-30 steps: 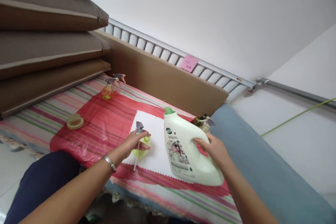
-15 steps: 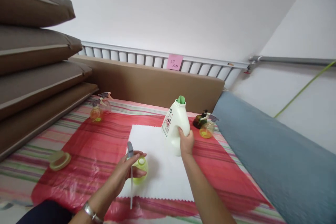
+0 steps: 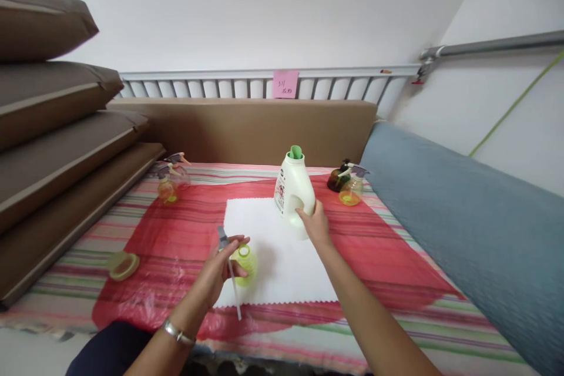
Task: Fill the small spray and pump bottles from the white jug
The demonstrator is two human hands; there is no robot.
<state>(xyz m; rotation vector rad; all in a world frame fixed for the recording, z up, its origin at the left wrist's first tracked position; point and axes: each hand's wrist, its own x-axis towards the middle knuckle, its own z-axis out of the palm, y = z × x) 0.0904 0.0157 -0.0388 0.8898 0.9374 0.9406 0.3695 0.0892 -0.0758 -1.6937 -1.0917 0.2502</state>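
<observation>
My right hand (image 3: 318, 224) clamps the white jug (image 3: 296, 181), one o'clock on the cloth (image 3: 299, 282); my left hand (image 3: 217, 267) grips the spray pump (image 3: 223, 239) beside the yellow bottle (image 3: 248, 265), eight o'clock. Jug handling seems the step; next needs steady fingers.

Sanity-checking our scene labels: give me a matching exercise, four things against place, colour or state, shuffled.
Things:
1. Large jug
2. Spray head
3. Bottle nearest the left hand
4. Paper note

Descriptions:
A. Translucent yellow-green
B. Pink, in front of the white radiator
C. Held by the right hand
D. Grey, with tube pointing down

Pairs: 1-C, 2-D, 3-A, 4-B
</observation>
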